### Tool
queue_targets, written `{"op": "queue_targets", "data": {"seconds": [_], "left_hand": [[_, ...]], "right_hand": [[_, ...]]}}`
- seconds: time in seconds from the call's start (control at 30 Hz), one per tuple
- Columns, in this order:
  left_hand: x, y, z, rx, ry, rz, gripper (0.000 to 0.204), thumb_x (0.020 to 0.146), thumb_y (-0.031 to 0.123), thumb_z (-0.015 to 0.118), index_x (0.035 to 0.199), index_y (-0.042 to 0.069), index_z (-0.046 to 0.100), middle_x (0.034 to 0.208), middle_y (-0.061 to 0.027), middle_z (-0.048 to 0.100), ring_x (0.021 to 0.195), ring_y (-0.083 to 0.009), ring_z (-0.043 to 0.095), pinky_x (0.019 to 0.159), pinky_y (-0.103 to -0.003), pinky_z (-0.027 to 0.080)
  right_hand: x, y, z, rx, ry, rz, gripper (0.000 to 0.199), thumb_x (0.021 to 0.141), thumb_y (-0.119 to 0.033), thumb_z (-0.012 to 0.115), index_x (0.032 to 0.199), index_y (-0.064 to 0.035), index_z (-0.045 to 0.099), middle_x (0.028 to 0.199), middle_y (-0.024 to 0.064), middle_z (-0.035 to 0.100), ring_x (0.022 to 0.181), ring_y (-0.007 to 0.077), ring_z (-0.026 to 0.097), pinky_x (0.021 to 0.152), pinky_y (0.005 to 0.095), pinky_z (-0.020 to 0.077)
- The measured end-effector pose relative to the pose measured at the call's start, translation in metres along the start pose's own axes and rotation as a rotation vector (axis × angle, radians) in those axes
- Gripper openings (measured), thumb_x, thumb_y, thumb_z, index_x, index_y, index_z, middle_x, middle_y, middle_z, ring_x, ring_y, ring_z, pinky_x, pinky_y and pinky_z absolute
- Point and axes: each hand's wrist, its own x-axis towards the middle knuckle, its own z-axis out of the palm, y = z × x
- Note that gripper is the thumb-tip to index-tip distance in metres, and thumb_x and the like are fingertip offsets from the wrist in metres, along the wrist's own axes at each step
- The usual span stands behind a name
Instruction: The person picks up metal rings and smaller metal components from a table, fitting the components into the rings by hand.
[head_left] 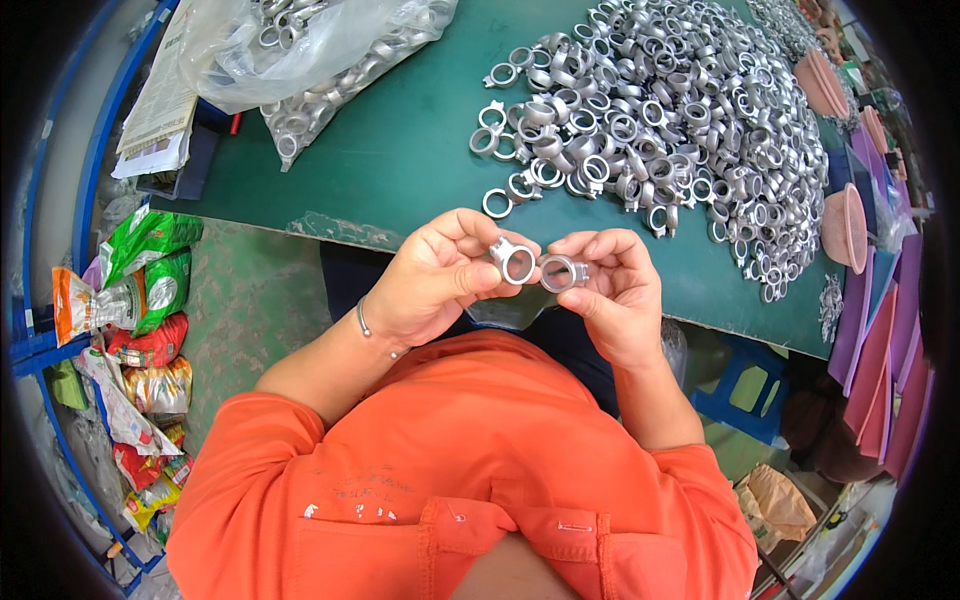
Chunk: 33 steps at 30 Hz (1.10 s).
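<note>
Just in front of the table's near edge, my left hand [440,268] pinches a silvery metal ring [516,263] with a small lug on its side. My right hand [615,290] grips a second, similar metal ring [558,273] between thumb and fingers. The two rings are side by side, very close together; whether they touch I cannot tell. Beyond my hands, a large heap of the same metal rings [650,110] covers the right part of the green table [370,150]. A few rings lie loose along the heap's left edge.
A clear plastic bag [340,80] full of rings lies at the table's far left, by stacked papers [160,95]. Pink baskets [845,228] stand at the right. Colourful packets [150,270] fill a shelf at left. A blue plastic stool [745,385] stands below the table.
</note>
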Motion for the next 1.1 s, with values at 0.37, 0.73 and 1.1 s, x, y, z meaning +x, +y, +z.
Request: {"op": "queue_targets", "data": {"seconds": [0.37,0.73,1.1], "left_hand": [[-0.015,0.012,0.011,1.198,-0.120,0.060,0.020,0.077,0.006,0.078,0.089,-0.001,0.063,0.084,-0.0024,0.054,0.065,-0.0054,0.055,0.054,-0.019,0.044],[0.032,0.015,0.016,1.639,0.247,0.619,0.026,0.078,0.007,0.074,0.100,-0.001,0.061,0.089,-0.0084,0.057,0.077,-0.0195,0.059,0.064,-0.030,0.049],[0.038,0.008,0.003,1.595,0.001,0.685,0.019,0.070,0.004,0.076,0.078,0.002,0.059,0.091,-0.0125,0.062,0.085,-0.0292,0.061,0.074,-0.036,0.049]], "right_hand": [[-0.014,-0.022,0.015,-0.546,-0.157,0.452,0.014,0.094,-0.014,0.060,0.098,-0.0008,0.058,0.075,0.0026,0.060,0.061,0.0069,0.052,0.053,0.0218,0.0420],[0.048,-0.024,0.002,-1.594,0.148,-0.479,0.022,0.083,-0.002,0.064,0.104,-0.0009,0.058,0.102,0.0185,0.056,0.089,0.0375,0.057,0.076,0.0431,0.0483],[0.024,-0.009,-0.008,-1.506,0.089,-0.503,0.025,0.071,0.002,0.073,0.089,-0.0024,0.057,0.098,0.0121,0.063,0.087,0.0309,0.056,0.077,0.0397,0.0448]]}}
